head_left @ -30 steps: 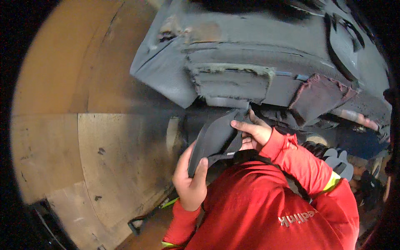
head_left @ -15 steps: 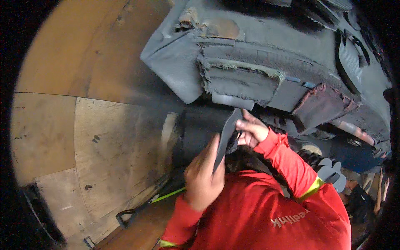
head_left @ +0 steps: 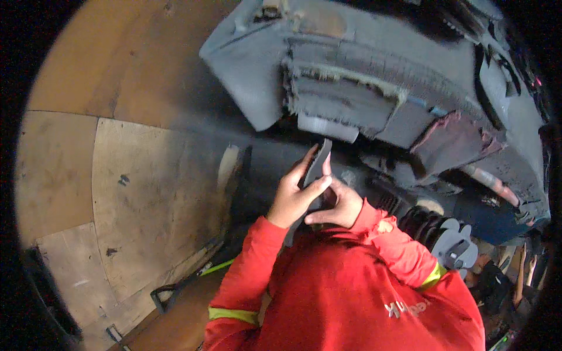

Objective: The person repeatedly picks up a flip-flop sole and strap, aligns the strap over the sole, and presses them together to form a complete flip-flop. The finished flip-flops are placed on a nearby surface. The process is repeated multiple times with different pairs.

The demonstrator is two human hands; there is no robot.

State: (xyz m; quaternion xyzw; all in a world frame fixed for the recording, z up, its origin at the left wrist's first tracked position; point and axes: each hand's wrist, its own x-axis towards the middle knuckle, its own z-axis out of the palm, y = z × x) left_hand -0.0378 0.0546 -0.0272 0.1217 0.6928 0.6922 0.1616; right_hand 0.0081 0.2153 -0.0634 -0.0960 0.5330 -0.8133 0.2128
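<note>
Left hand (head_left: 291, 198) grips the grey sole (head_left: 317, 166) | right hand (head_left: 344, 206) curled against it, can't tell its grip from here | grey sandal-shaped pieces (head_left: 453, 240) beside right sleeve (head_left: 401, 248)

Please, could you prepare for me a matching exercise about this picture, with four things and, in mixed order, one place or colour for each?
Things:
1. flat dark piece
2. frayed reddish cloth
3. thin strip at lower left
4. grey sole-shaped pieces

Places or colours:
A. just right of the right sleeve's yellow band
B. between left hand and right hand
C. bright yellow-green
D. at the grey work surface's near edge

Pairs: 1-B, 2-D, 3-C, 4-A.
</note>
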